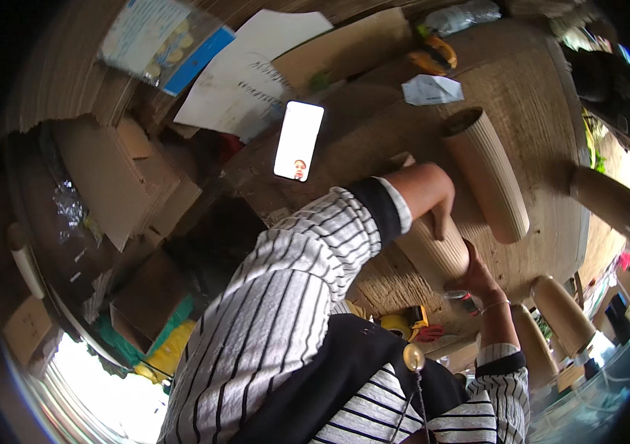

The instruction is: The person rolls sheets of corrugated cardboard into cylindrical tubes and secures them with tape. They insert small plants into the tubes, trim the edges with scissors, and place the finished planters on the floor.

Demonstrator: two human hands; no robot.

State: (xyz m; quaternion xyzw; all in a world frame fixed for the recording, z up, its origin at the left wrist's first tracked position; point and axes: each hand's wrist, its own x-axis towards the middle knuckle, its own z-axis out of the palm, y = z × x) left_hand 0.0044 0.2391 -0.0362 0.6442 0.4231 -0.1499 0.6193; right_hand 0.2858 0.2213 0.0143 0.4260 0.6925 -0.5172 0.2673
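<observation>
One tan ribbed tube, aslant on wooden tabletop; midsection and most of upper end hidden behind L hand. L hand: bent over tube, fingers against its side, partly out of sight; full grip or mere press, cannot tell. R hand: curled round lower end, gripping; fingers' undersides hidden. Second tube, just to R, approx. parallel; upper opening dark, inside unreadable. Phone, screen lit, upper L of hands. Yellow-orange item w/ dark parts, far side, blurred, type unclear. White sheet, upper L, partly covered by cardboard.
</observation>
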